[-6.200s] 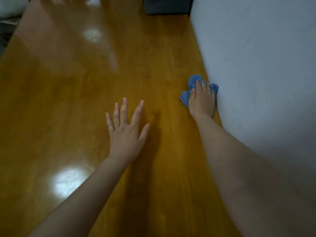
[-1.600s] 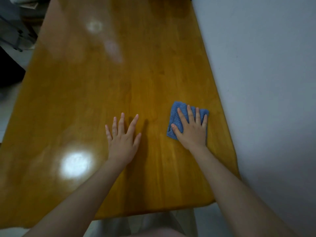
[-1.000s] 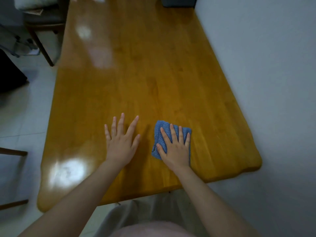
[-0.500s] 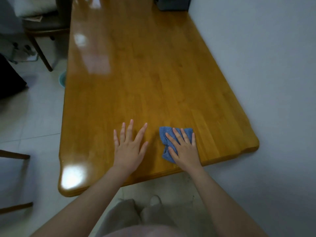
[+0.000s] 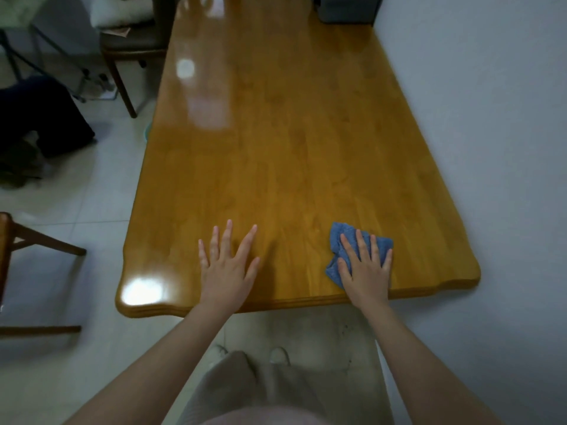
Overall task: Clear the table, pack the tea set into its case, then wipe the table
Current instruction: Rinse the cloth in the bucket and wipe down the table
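A glossy wooden table [image 5: 291, 142] runs away from me along the wall. My right hand [image 5: 366, 269] lies flat on a crumpled blue cloth [image 5: 340, 240] and presses it to the tabletop near the front right corner. My left hand [image 5: 227, 266] rests flat on the wood to the left of it, fingers spread, holding nothing. A dark grey case [image 5: 346, 7] stands shut at the far end of the table against the wall.
A white wall [image 5: 491, 118] borders the table's right side. A chair with a dark seat [image 5: 132, 41] stands at the far left, and another wooden chair [image 5: 18, 240] is at the near left. Tiled floor [image 5: 76, 225] lies left of the table.
My right hand has dragged the blue cloth from the far wall side back to the front edge, then a little rightward. The left hand stayed flat on the table.
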The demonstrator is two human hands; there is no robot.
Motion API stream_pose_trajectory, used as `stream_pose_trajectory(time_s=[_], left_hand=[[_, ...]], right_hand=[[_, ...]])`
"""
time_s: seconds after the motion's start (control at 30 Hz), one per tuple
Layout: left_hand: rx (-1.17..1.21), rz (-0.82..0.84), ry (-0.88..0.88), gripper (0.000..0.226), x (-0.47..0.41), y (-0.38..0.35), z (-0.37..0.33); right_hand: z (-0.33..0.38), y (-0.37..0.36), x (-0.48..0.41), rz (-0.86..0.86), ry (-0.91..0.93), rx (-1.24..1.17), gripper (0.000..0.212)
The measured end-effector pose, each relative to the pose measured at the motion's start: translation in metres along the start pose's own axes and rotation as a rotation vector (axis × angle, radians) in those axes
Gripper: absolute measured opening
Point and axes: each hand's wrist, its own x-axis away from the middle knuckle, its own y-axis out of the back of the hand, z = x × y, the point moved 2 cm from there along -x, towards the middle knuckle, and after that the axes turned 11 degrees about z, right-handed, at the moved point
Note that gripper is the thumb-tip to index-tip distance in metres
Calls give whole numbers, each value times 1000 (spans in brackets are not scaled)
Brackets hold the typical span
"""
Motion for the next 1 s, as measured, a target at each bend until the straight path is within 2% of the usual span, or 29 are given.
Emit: stream_pose_trajectory(time_s=[0.17, 0.43, 1.0], left_hand=[[19, 25, 57, 60, 0, -8, 0], [7, 18, 48, 66, -6, -4, 30], [-82, 55, -41, 63, -13, 48, 229]], right_hand=[[16, -11, 4, -25, -29, 22, 58], [53, -17, 8, -25, -37, 21, 62], [317, -47, 42, -5, -53, -4, 66]])
